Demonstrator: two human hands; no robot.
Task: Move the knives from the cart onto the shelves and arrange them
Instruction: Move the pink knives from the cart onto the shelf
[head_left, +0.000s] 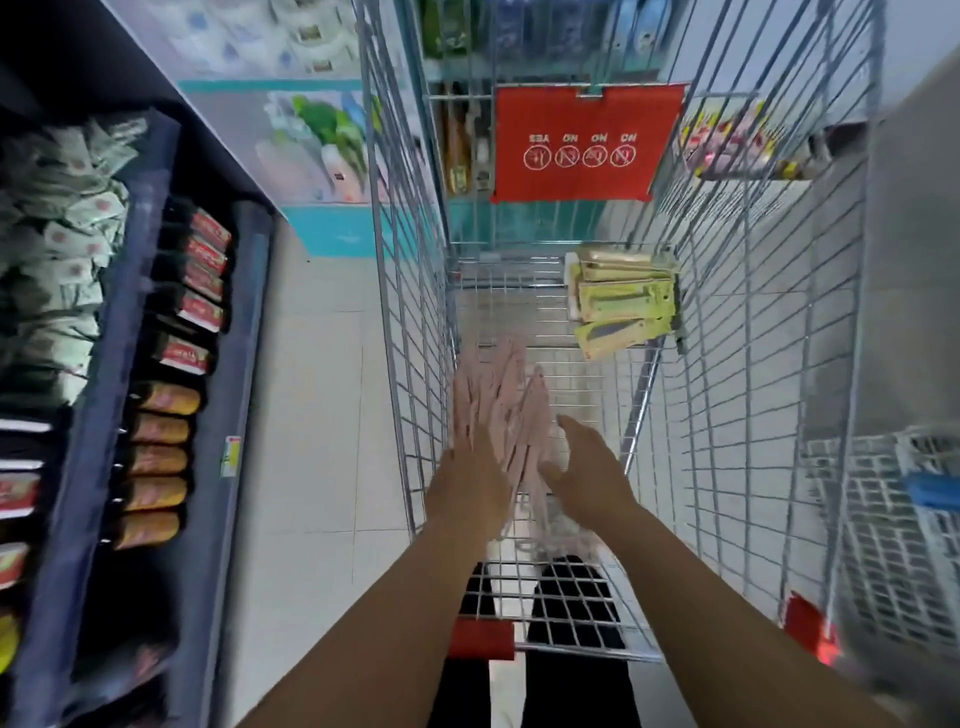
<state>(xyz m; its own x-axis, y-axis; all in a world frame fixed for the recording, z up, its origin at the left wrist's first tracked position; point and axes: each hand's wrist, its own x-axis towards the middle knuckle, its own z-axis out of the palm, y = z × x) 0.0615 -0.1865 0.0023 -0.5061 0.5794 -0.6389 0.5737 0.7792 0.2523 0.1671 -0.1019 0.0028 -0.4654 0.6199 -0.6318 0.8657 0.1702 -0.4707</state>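
Both my arms reach down into a wire shopping cart (737, 322). A blurred bundle of pink knife packages (511, 410) stands between my hands near the cart's left wall. My left hand (465, 483) presses against the bundle's left side. My right hand (587, 467) is at its right side with fingers curled toward it. How firmly either hand grips is hidden by motion blur. A stack of yellow-green knife packages (623, 306) lies on the cart floor at the far right corner.
Dark blue shelves (140, 291) on the left carry hanging packaged goods in rows. A red sign (582, 145) hangs on the cart's far end. White floor tiles (322, 395) run between shelf and cart. A second wire basket (883, 509) sits at right.
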